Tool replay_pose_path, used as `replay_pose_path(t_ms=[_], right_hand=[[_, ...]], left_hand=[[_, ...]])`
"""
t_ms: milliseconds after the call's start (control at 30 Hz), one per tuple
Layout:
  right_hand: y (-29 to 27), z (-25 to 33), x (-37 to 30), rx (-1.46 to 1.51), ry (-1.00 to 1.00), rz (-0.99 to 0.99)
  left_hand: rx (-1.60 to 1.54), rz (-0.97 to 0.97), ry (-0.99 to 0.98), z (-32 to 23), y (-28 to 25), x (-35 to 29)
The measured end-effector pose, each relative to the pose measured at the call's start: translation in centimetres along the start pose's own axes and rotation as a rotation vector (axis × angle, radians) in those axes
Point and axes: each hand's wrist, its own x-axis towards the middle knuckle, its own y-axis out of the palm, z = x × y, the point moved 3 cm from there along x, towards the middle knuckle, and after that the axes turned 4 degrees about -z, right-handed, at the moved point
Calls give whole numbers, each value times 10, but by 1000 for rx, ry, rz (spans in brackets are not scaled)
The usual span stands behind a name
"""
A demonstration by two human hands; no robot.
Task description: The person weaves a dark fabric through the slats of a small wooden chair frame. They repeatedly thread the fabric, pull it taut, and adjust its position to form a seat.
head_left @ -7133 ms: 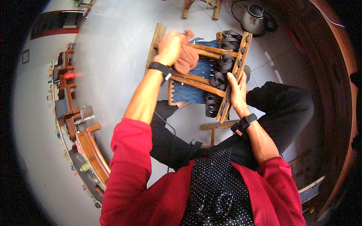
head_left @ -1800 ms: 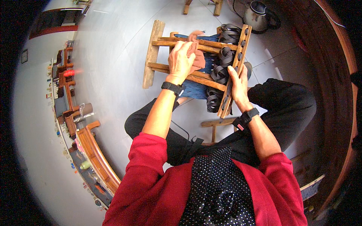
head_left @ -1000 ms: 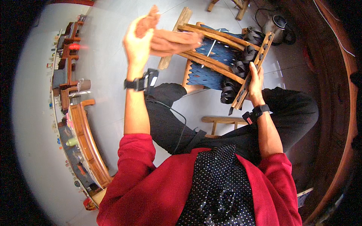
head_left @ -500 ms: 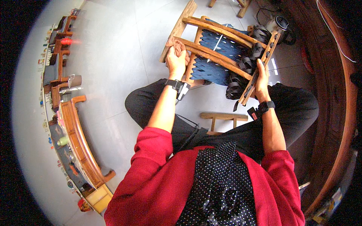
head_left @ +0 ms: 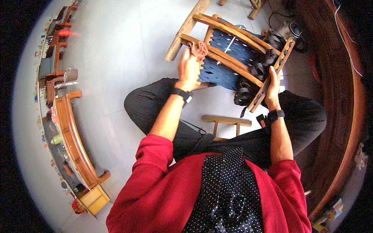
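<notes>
A wooden folding stool frame (head_left: 237,63) is held tilted above my knees, with a dark blue woven seat (head_left: 221,73) showing between its rails. My left hand (head_left: 189,70) is closed on a crumpled brown cloth (head_left: 199,51), which presses against the nearer rail close to the plain end bar (head_left: 187,30). At the opposite end, my right hand (head_left: 273,87) grips the slotted wooden bar (head_left: 273,74); its far fingers are hidden behind the wood. Loops of black strap (head_left: 243,93) hang beside that slotted bar.
A small wooden stool (head_left: 226,120) stands between my legs. Dark wooden furniture (head_left: 334,116) runs along the right. On the left is a long wooden cabinet (head_left: 74,132) near a surface with many small items. A kettle-like appliance (head_left: 294,30) and cord are at the far right.
My left hand and the cloth have moved right, off the end bar and along the nearer rail. The stool frame has shifted slightly; my right hand keeps its grip.
</notes>
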Motion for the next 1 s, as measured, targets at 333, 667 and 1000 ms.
replay_pose_path(t_ms=[333, 667, 1000], right_hand=[[-1, 2, 1, 24, -26, -5], [4, 9, -7, -39, -22, -16], [3, 7, -1, -62, -83, -6]], left_hand=[[-64, -86, -128, 8, 18, 0], [-25, -23, -161, 19, -8, 20], [-198, -131, -323, 29, 17, 20]])
